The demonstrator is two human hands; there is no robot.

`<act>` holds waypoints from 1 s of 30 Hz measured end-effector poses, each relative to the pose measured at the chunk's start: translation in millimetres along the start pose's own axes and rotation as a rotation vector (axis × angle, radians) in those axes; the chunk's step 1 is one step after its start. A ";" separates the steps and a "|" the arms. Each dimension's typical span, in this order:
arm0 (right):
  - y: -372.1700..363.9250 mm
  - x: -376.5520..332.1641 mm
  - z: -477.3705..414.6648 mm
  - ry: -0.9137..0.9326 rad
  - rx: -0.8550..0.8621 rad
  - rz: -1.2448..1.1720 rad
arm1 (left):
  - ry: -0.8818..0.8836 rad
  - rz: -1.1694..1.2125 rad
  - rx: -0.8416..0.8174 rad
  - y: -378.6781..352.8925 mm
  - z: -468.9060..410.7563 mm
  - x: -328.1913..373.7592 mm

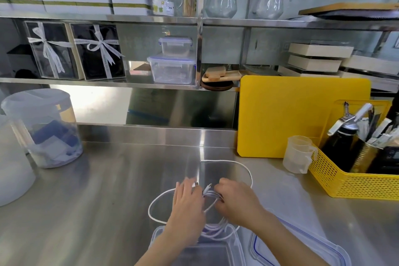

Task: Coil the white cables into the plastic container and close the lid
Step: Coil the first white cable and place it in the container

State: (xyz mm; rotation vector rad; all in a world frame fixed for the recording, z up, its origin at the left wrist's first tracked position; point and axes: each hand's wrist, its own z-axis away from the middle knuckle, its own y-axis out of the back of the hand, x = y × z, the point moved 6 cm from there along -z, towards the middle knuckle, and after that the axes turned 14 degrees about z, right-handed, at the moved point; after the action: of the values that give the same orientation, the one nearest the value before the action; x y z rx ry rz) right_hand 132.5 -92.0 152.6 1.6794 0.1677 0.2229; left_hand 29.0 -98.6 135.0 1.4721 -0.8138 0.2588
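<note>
White cables [248,170] lie in loose loops on the steel counter, with a bundle of strands hanging over the far rim of a clear plastic container [234,244] at the bottom centre. My left hand [187,203] and my right hand [236,201] both grip the bundled strands just beyond the container; two plug ends stick up between them. The clear lid [302,242] with blue seal lies flat to the right of the container, partly under my right forearm.
A yellow mesh basket [354,181] with bottles and tools stands at right, a small measuring cup [296,154] beside it. A yellow cutting board [285,114] leans on the back wall. Clear plastic tubs [43,127] sit at left. Shelves above hold boxes and containers.
</note>
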 end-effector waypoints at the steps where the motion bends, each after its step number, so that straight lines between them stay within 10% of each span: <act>1: -3.6 3.8 0.2 -0.018 -0.034 -0.094 | 0.017 0.091 -0.041 -2.4 -1.3 -3.3; 5: -6.5 10.8 -0.4 -0.029 -0.037 -0.301 | 0.130 0.433 -0.064 -5.0 -0.7 -9.1; 13: 10.2 -6.5 13.9 0.402 0.439 0.151 | 0.219 0.852 -0.097 -2.7 -3.9 -12.0; 23: -5.7 9.7 10.6 -0.030 0.336 -0.763 | 0.354 1.137 -0.235 4.2 1.0 -12.1; 30: -23.2 6.6 10.2 -0.217 0.060 -0.735 | 0.272 0.806 -0.105 3.0 2.3 -31.1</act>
State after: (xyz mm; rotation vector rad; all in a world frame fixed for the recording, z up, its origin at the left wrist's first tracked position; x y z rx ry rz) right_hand 141.8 -97.4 128.8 1.5810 0.6131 -0.5163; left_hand 4.1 -90.5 117.7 0.9192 -1.1423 0.9804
